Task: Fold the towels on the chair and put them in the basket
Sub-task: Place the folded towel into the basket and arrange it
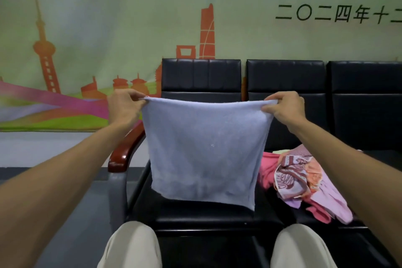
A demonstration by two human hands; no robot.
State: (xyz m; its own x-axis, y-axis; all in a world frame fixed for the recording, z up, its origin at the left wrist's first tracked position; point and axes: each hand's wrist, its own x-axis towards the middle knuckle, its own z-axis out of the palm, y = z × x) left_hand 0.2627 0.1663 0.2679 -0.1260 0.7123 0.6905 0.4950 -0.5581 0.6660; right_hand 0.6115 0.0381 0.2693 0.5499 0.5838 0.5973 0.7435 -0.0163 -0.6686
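Dim, even indoor light — soft focus, wide-angle edge bending

Wall banner (pixel 108 17): orange skyline, dark Chinese lettering. Grey floor (pixel 93 224) below.
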